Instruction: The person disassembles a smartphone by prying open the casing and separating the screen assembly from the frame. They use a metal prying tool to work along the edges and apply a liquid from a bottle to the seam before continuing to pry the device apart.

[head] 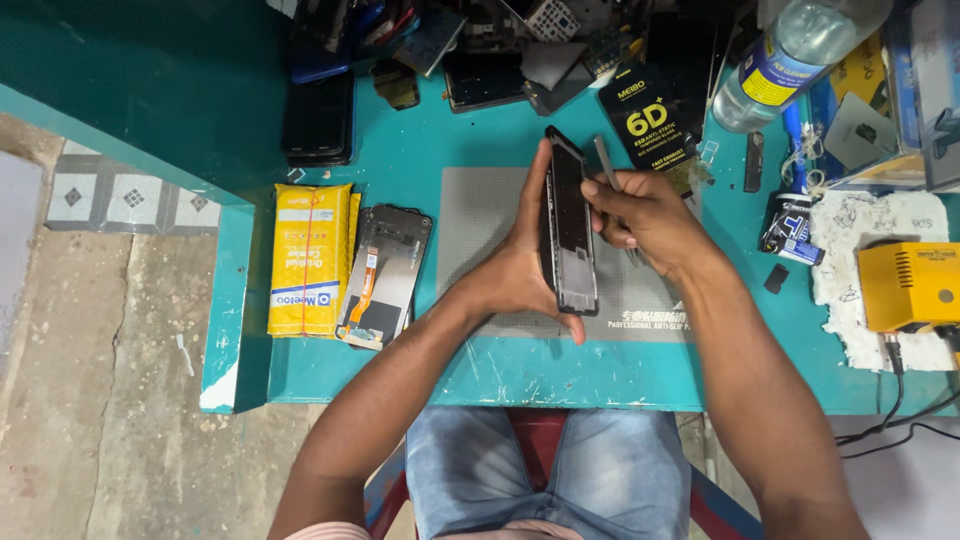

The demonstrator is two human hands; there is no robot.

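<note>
I see my left hand (pixel 515 270) gripping the opened phone frame (pixel 570 225) on edge above the grey mat (pixel 480 210). My right hand (pixel 640 215) pinches tweezers (pixel 607 163) beside it; the loose screen panel (pixel 385 275) left of the mat isn't fitted yet.

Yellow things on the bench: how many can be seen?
2. A yellow packet lies flat at the left edge of the teal table, beside an opened phone. A yellow box-shaped device sits at the far right. Others may hide in the clutter behind.

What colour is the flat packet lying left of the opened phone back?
Yellow packet, with white patches; the head view shows it clearly.
</note>
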